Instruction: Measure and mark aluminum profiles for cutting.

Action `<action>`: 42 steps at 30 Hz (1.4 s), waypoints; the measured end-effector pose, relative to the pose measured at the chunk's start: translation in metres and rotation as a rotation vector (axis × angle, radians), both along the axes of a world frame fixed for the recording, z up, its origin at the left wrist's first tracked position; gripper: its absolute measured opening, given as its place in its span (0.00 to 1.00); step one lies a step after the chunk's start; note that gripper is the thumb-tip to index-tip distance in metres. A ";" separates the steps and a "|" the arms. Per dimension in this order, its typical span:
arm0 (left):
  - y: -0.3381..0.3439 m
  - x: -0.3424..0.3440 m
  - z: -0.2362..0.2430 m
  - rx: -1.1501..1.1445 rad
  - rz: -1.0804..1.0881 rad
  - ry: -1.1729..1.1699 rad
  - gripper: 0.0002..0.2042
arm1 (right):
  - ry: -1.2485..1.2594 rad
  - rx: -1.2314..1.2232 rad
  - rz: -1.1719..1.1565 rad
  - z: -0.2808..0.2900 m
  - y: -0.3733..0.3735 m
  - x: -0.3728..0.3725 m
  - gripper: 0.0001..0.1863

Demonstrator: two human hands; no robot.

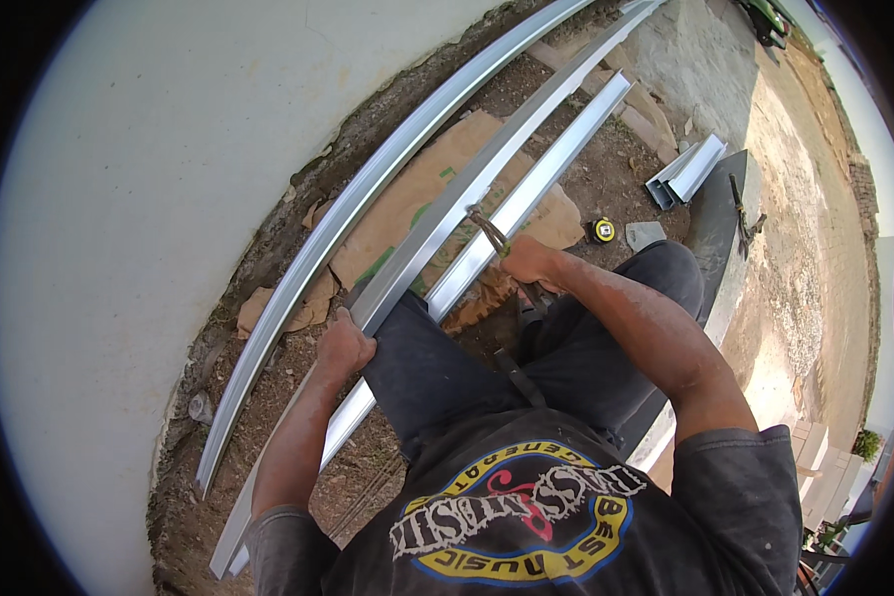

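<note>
A long silvery metal channel (pixel 437 223) runs diagonally past my left thigh, from the lower left to the far top. My left hand (pixel 344 346) is closed around it near my knee. In my closed right hand (pixel 529 262) is a pair of tin snips (pixel 487 228), their worn brownish jaws at the channel's right edge. Whether the jaws have bitten into the metal is too small to tell. A second channel (pixel 556 164) lies to the right of the held one, passing under my left leg. Another long channel (pixel 368 189) lies to its left, along the wall.
A pale wall (pixel 149 199) rises at the left. Flattened brown paper sacking (pixel 407 199) covers part of the dirt. Right of it lie a yellow-and-black tape measure (pixel 601 230), short channel offcuts (pixel 687 171) and a dark tool (pixel 743 217) on a concrete ledge (pixel 717 223).
</note>
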State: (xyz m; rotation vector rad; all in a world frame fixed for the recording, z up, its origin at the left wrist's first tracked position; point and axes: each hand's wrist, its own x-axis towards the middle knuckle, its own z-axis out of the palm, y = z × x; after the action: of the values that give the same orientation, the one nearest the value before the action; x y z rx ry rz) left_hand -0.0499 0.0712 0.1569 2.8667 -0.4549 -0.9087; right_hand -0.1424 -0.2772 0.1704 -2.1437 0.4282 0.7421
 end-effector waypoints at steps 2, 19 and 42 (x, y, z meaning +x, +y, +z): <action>0.006 0.005 -0.005 -0.038 0.019 0.047 0.33 | 0.309 0.278 -0.379 0.031 0.001 0.007 0.22; 0.028 0.084 -0.013 -0.148 0.204 0.496 0.34 | -0.076 0.041 -0.677 -0.068 0.040 0.011 0.23; 0.021 0.064 -0.019 -0.075 0.026 0.312 0.25 | 0.092 0.095 -0.706 -0.053 0.037 0.050 0.24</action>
State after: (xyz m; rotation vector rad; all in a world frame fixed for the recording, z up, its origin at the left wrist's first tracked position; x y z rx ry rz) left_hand 0.0141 0.0924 0.1383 2.5925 -0.4063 -1.2767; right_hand -0.0927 -0.2400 0.1172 -1.6945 1.0984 0.4370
